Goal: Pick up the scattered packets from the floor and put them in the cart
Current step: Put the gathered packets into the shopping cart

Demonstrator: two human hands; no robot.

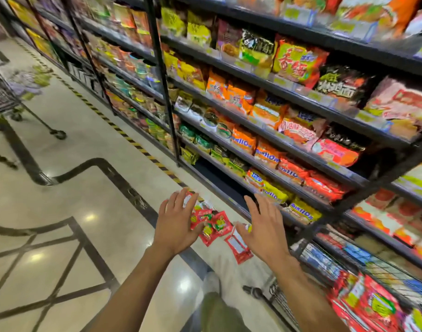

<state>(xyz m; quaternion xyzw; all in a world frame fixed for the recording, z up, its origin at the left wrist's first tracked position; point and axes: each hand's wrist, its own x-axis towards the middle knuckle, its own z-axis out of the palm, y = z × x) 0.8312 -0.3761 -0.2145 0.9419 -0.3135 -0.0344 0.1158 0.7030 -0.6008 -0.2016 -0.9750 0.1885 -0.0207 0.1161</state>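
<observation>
- The small red foil packets with green-and-yellow print [211, 222] lay in a loose heap on the glossy cream floor [85, 207]. Most of them were between the two thumbs, a few just under the left fingertips.
- One longer flat red packet with a pale label [237, 248] sat just below the right thumb, a bit apart from the heap.
- Left hand [175, 226] and right hand [265, 228] were both spread wide with straight fingers and nothing in either one. Honestly couldn't tell if any fingertip actually touched a packet.
- The packets looked light, floppy and slick, so they'd probably skate on that polished tile. Scooping in from both sides of the heap, or pinching the crimped edges, seemed the safer bet.
- The black wire cart [385, 269] stood off past the right wrist, already holding similar red packs [368, 305].
</observation>
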